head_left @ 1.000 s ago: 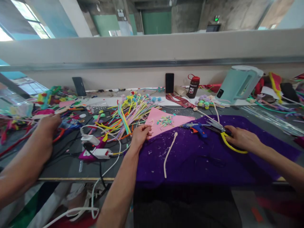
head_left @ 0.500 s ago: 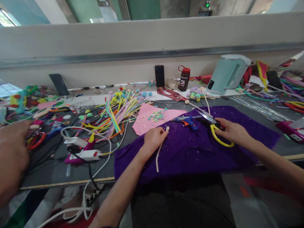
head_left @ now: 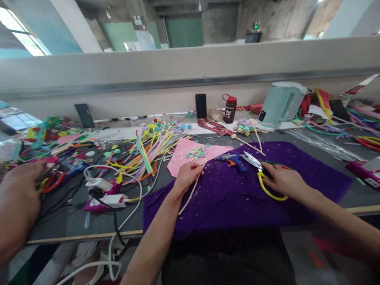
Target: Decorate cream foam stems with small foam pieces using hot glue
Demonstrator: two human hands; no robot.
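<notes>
My left hand (head_left: 187, 177) pinches a cream pipe cleaner (head_left: 190, 196) close to its upper end, and its tail hangs down over the purple cloth (head_left: 225, 206). In my right hand (head_left: 279, 178) is a pair of scissors (head_left: 259, 170) with a yellow handle loop, low over the cloth, blades slightly apart and pointing up and left. Just left of the blades lies a blue glue gun (head_left: 236, 161). Beyond my left hand, small cut pieces of pipe cleaner (head_left: 197, 153) are scattered on a pink sheet (head_left: 175, 168).
At the left, another person's hand (head_left: 20, 198) is near red-handled scissors (head_left: 55, 182). A bundle of coloured pipe cleaners (head_left: 156, 146) lies behind a power strip (head_left: 103, 200) with cables. Along the back stand a phone (head_left: 201, 106), a bottle (head_left: 230, 110) and a pale green kettle (head_left: 280, 103).
My right hand has lowered the scissors, away from the cream stem behind them. My left hand has shifted slightly left, and its pipe cleaner's tail has swung left. The view has tilted up.
</notes>
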